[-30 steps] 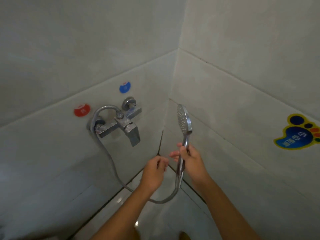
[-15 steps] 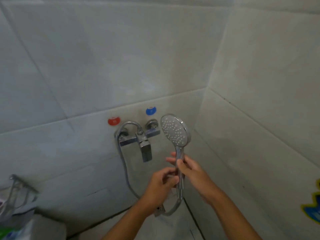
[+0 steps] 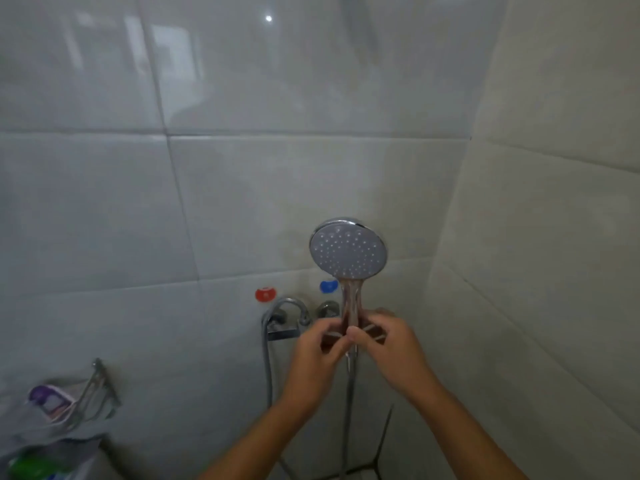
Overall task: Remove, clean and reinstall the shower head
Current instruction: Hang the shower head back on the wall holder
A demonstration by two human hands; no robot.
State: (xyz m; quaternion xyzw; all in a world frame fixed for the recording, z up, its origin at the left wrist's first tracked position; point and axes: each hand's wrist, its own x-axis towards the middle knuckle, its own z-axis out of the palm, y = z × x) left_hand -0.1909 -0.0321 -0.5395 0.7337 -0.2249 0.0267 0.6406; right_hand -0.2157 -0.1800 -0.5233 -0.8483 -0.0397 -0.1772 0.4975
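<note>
At the lower left of the frame a wire rack (image 3: 95, 393) hung on the tiled wall (image 3: 311, 188), with a purple-topped item (image 3: 46, 398) in it and a green item (image 3: 33, 465) below it in the corner; both were too blurred to identify. Right of these, below the middle of the frame, a red round marker (image 3: 266, 294) sat on the wall above the chrome faucet (image 3: 282, 323), and a metal hose (image 3: 267, 368) dropped from the faucet's left end toward the bottom edge. A blue round marker (image 3: 328, 286) sat on the wall just right of the red one, partly beside the shower handle.

The left hand (image 3: 317, 355) came up from the bottom centre, its fingers curled round the lower part of the handle, thumb side toward the camera. The shower head (image 3: 348, 251) stood upright right of centre, its round nozzle face turned to the camera, held in front of the wall and above the faucet. Its chrome handle ran straight down into both hands, and a second stretch of hose continued below them toward the bottom edge.

The right hand (image 3: 388, 344) closed on the same handle from the right, its fingers wrapped behind it and its thumb tip pressed on the front, touching the left hand's fingers. Farther right, the side wall (image 3: 554, 237) met the back wall in a corner.
</note>
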